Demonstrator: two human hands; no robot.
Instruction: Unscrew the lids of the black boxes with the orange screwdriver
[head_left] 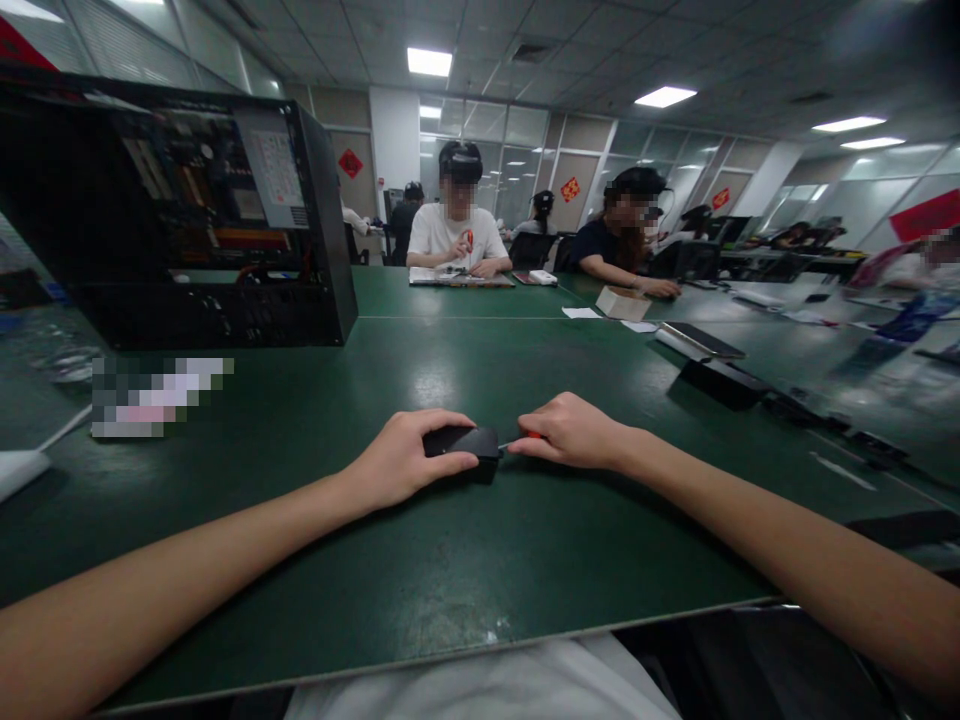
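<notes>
Near the middle of the green table, my left hand is wrapped round a black box-shaped device, thumb on its near side and fingers over the far side. My right hand is closed on a screwdriver; a bit of its red handle shows between the fingers. The thin metal shaft points left and meets the right end of the black device. Whether the tip sits in a screw is too small to tell.
An open black computer case stands at the back left. A blurred-out flat item lies before it. Across the table two people work, near a small cardboard box. A black block and cables lie at right.
</notes>
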